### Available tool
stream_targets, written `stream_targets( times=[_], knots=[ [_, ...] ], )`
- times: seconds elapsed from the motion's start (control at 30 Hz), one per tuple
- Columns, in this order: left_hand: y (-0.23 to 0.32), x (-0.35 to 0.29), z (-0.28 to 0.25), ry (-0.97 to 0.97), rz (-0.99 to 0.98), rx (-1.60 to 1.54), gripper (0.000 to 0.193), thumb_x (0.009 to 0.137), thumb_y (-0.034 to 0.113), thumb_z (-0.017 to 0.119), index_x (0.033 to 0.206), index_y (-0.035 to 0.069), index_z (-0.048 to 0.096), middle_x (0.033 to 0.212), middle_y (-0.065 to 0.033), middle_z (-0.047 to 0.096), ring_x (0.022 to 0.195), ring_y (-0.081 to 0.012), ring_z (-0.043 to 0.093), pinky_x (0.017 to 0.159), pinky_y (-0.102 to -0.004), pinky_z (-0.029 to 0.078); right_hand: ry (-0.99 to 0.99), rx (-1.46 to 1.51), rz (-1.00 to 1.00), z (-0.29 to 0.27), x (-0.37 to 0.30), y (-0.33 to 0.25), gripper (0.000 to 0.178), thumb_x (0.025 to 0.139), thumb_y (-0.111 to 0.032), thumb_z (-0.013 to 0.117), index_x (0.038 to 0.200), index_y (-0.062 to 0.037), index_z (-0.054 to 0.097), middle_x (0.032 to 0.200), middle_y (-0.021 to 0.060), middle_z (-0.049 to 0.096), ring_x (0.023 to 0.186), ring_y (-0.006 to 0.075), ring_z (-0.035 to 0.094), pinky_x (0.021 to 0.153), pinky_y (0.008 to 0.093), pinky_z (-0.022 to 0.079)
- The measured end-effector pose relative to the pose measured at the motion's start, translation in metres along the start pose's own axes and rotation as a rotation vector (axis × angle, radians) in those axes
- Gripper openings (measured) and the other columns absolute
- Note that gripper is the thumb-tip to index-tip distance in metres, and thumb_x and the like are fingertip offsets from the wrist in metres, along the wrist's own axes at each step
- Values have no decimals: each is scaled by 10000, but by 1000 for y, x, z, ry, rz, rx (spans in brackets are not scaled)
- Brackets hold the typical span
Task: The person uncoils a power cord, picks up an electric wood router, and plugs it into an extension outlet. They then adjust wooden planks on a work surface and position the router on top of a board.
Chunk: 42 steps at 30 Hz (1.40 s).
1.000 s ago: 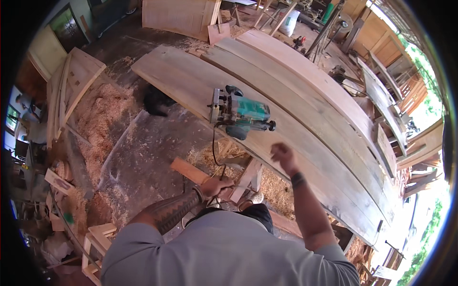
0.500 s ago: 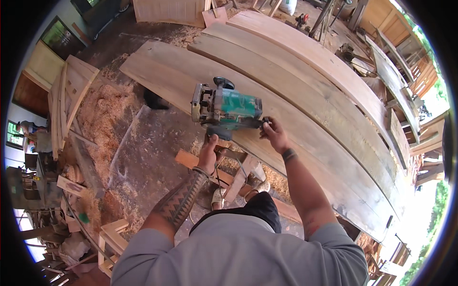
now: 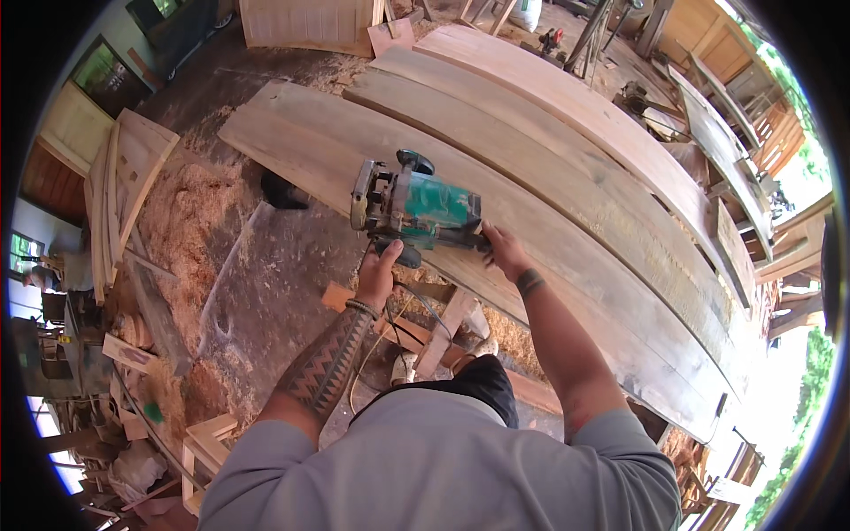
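A green plunge router (image 3: 438, 202) lies on its side over the nearest wide plank (image 3: 310, 128), its metal base facing left. It has a dark round knob on each side. My left hand (image 3: 375, 276) is closed on the near knob, thumb on top and fingers mostly hidden beneath. At the router's right end, my right hand (image 3: 507, 251) has its fingers curled against the dark end of the motor body. Part of that grip is hidden. A thin power cord (image 3: 428, 305) hangs below the router toward my feet.
Further wide planks (image 3: 496, 75) lie side by side beyond the nearest one. Wood shavings (image 3: 195, 212) cover the floor at left. A wooden trestle (image 3: 445, 329) stands by my feet under the near plank edge. Wooden frames (image 3: 133, 177) lean at far left.
The right hand's fingers have curled in closer to the router's end. The left hand's thumb has shifted on the knob. The router has turned slightly.
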<state>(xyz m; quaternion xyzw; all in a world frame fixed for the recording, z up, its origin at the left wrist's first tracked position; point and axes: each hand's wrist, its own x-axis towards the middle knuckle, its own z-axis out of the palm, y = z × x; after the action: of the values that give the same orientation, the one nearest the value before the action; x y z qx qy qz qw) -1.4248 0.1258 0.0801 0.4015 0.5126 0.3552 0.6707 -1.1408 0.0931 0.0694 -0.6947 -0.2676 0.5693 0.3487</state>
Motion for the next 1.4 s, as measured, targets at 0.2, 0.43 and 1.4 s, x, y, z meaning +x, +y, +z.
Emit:
stream_targets(
  times=[0.2, 0.43, 1.4],
  knots=[
    [20, -7, 9, -96, -75, 134, 588, 918, 559, 658, 1194, 53, 544, 956, -46, 605, 609, -94, 566, 440, -269, 491, 154, 339, -559, -1, 14, 42, 564, 1060, -490, 423, 912, 0, 660, 697, 103, 632, 503, 185, 583, 451, 338, 494],
    [22, -8, 2, -92, -66, 106, 573, 914, 570, 660, 1141, 51, 569, 882, -36, 585, 589, -104, 558, 441, -261, 488, 93, -130, -41, -7, 12, 11, 531, 1065, -490, 393, 957, -21, 616, 658, 61, 571, 535, 176, 588, 487, 342, 516],
    [30, -4, -11, -198, -154, 215, 568, 928, 602, 622, 1100, 62, 584, 845, -19, 559, 701, -77, 551, 472, -257, 505, -33, 210, -24, -6, 4, 16, 552, 1041, -521, 451, 916, -16, 632, 749, 88, 614, 585, 181, 623, 474, 339, 547]
  ],
)
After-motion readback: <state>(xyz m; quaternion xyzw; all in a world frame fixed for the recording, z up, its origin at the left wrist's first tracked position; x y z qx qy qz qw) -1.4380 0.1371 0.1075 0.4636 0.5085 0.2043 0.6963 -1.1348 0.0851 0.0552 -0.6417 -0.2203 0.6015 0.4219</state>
